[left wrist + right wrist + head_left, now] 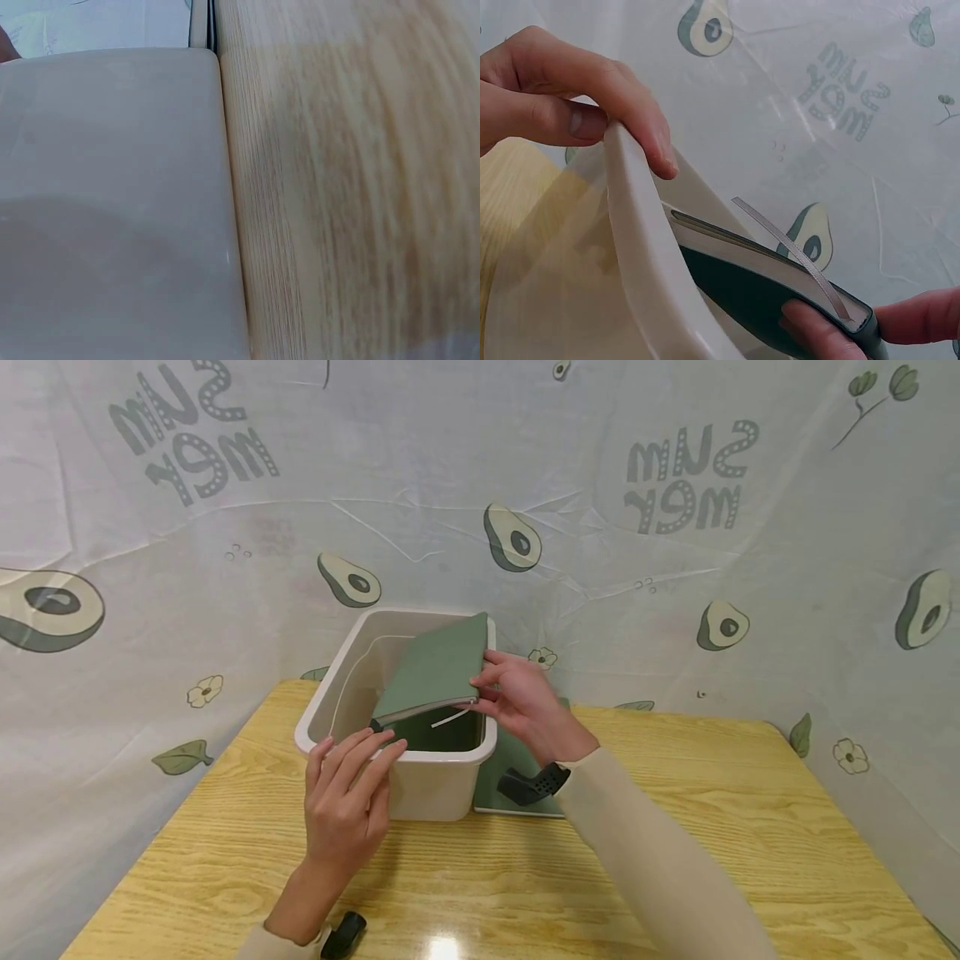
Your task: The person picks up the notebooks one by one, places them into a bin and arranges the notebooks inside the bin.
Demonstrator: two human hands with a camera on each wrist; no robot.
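A green notebook (438, 664) with a pale ribbon bookmark (795, 251) slants across the opening of a white plastic bin (431, 789). My right hand (528, 706) pinches the notebook's right edge near the spine, thumb on top and fingers beneath. At the bin's near-left corner, my left hand (348, 802) holds the rim, with its thumb outside and fingers curled over the inside, as the right wrist view shows. The notebook's lower left corner lies close to the left fingertips. Under the notebook, a dark green surface shows inside the bin.
Another green book (498, 768) lies flat on the wooden table (675, 827), right of the bin and partly hidden by my right hand and wrist strap. Behind the table hangs a pale cloth (420, 460) printed with avocados.
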